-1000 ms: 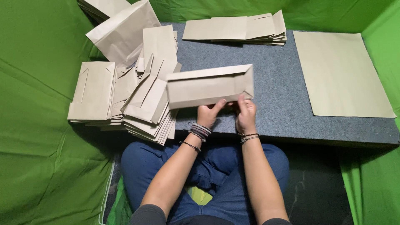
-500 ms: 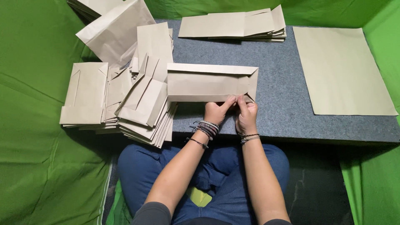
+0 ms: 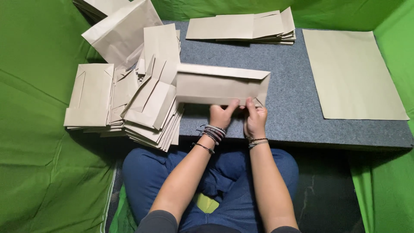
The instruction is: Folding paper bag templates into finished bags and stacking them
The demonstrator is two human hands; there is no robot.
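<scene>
I hold a long folded brown paper piece (image 3: 220,84) just above the grey mat (image 3: 276,69), lying crosswise in front of me. My left hand (image 3: 221,114) pinches its near edge around the middle. My right hand (image 3: 255,116) pinches the same edge close beside it, at a small folded corner near the right end. Both wrists carry bracelets. The piece's left end hangs over a heap of folded paper bags (image 3: 148,101).
A messy pile of folded brown paper bags (image 3: 92,95) spreads over the left side. Another stack of folded paper (image 3: 241,26) lies at the far edge. A flat brown sheet (image 3: 351,73) rests on the right. Green cloth (image 3: 34,164) surrounds the mat.
The folded piece swung from a slight tilt to nearly level and shifted a little to the right. Both hands kept their pinch on its near edge.
</scene>
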